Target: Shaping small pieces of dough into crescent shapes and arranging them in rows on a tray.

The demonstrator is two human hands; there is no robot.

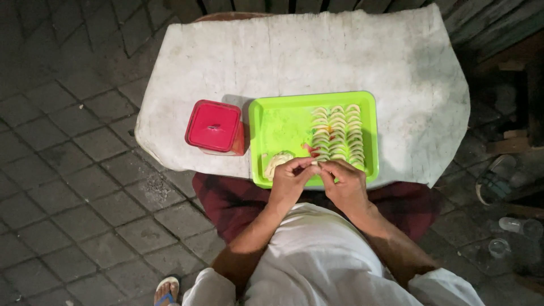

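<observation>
Here both hands met over the tray (266, 113) near edge. Left hand (290, 180) and right hand (344, 182) pinched one dumpling (315, 163) between fingertips. Judged: seal best pressed evenly, then laid beside the rows (338, 133); red tub (214, 126) left of tray.

A lime-green tray (283, 122) holds pale, cream-coloured dumplings (338, 133) in rows. At its nine o'clock stands a red-lidded container (214, 126), on a dusty white tabletop (317, 56) over grey paving (68, 170).
</observation>
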